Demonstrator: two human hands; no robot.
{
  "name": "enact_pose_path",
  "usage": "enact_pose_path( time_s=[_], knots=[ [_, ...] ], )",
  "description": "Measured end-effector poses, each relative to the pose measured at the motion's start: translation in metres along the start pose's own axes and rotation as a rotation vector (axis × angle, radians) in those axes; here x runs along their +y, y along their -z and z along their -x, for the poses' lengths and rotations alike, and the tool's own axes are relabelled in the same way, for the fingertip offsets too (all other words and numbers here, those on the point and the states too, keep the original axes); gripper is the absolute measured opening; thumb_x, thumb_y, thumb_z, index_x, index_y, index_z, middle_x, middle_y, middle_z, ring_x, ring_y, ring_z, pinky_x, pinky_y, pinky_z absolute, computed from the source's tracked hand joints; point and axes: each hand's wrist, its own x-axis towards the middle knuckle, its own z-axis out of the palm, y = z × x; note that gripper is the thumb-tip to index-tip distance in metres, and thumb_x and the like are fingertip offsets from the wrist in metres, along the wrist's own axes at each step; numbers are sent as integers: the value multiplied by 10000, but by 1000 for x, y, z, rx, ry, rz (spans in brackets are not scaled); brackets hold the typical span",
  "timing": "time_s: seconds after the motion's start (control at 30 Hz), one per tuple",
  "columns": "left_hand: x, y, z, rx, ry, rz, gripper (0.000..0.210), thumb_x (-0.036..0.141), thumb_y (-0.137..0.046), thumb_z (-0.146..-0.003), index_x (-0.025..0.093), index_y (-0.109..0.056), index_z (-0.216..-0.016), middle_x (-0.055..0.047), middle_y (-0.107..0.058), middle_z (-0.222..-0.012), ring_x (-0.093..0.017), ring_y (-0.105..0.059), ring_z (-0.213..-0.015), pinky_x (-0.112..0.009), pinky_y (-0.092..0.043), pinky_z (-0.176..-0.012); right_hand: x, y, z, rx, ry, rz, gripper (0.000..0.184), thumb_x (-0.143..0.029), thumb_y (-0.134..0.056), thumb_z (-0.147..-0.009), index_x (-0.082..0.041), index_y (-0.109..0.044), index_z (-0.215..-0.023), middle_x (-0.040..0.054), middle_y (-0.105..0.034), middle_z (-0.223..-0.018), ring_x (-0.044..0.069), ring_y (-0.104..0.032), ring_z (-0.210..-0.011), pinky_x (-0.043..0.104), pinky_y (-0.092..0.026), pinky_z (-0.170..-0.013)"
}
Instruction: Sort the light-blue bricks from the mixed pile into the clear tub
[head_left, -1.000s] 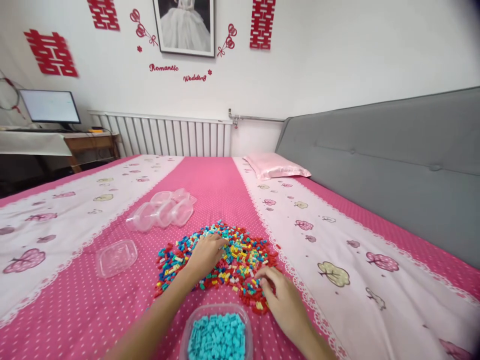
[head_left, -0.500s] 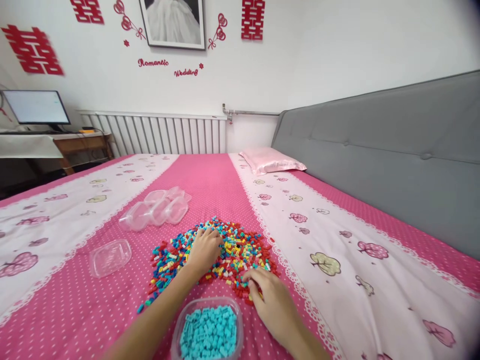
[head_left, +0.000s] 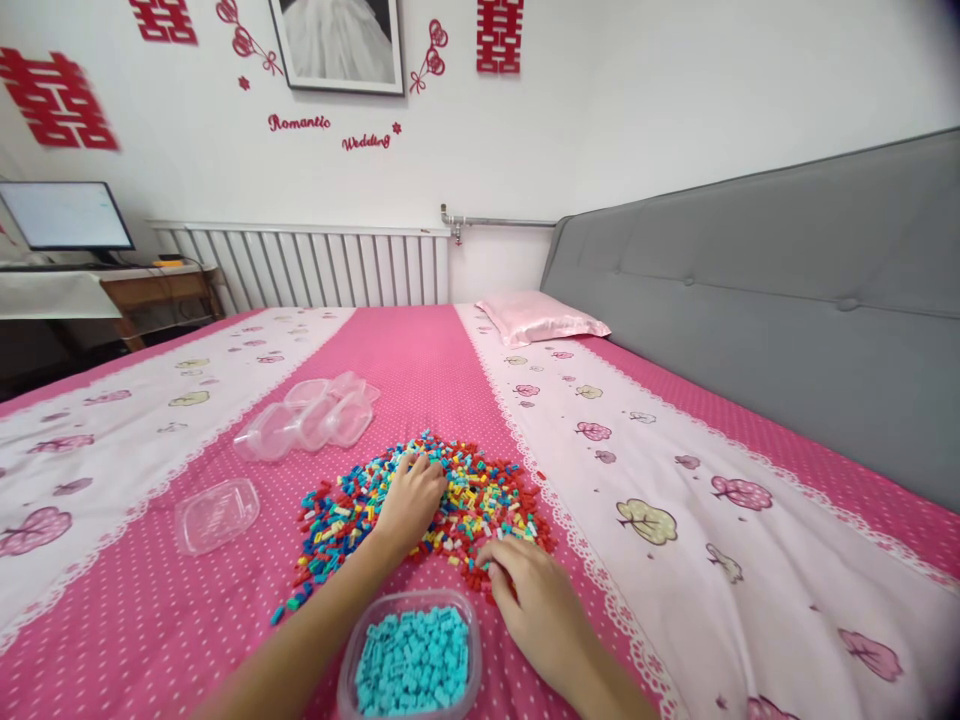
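A broad heap of small multicoloured toy building bricks [head_left: 480, 490] lies spread on the pink bedcover. My left hand [head_left: 414, 492] reaches into the middle of the heap, its fingers bent downward and closed among the bricks. Its fingertips and whatever they grip are hidden. At the heap's near right edge is my right hand [head_left: 529, 590], palm down, with loosely curved fingers and the thumb apart from them; I see nothing held there. Between my forearms stands a clear plastic tub [head_left: 474, 650] filled with light blue bricks [head_left: 412, 660].
A clear lid [head_left: 217, 515] lies left of the heap. Behind it several clear plastic containers [head_left: 307, 415] sit grouped together. A pink pillow [head_left: 540, 317] rests at the far end by the grey headboard [head_left: 750, 250]. A desk with a monitor [head_left: 67, 215] stands far left.
The view has shifted slightly. My right hand has drawn a little to the left and its fingers have curled slightly. My left hand stays in the heap.
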Motion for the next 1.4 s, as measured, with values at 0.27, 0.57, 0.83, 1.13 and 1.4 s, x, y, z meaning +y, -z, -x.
enact_pose_path(
  time_s=[0.27, 0.57, 0.83, 1.13, 1.4],
  knots=[
    [-6, 1, 2, 5, 60, 61, 223, 109, -496, -933, 175, -688, -841, -121, -705, -890, -306, -586, -997, -479, -348, -1000, -1, -1, 0, -23, 22, -1, 298, -74, -427, -944, -231, -680, -962, 17, -699, -950, 200, -646, -911, 297, -433, -809],
    [-10, 5, 2, 68, 213, 281, 138, 149, -585, -898, 185, -714, -863, -96, -742, -958, -302, -633, -1025, -494, -366, -1008, 0, -1, 1, -4, 22, -30, 299, -86, -426, -943, -230, -687, -967, 21, -705, -954, 209, -651, -913, 311, -448, -812],
    [4, 49, 60, 38, 218, 693, 91, 247, -659, -882, 209, -739, -863, -2, -762, -830, -163, -689, -770, -259, -502, -758, -3, -4, 1, 100, -43, -421, 253, -275, -489, -982, -203, -626, -1181, 49, -705, -983, 194, -676, -874, 290, -518, -789],
    [36, 79, 127, 158, 151, 981, 53, 210, -765, -832, 255, -737, -829, 40, -715, -781, -141, -630, -758, -237, -454, -704, -34, -10, 22, 73, 305, -314, 47, -286, -685, -933, -249, -695, -962, -10, -718, -903, 186, -649, -850, 298, -467, -762],
    [50, 69, 150, 230, 99, 1047, 53, 211, -694, -915, 228, -713, -869, 8, -733, -844, -160, -627, -838, -267, -474, -770, -39, -13, 37, 106, 373, -239, 75, -203, -621, -966, -249, -663, -926, -29, -715, -840, 159, -640, -780, 287, -463, -733]
  ],
)
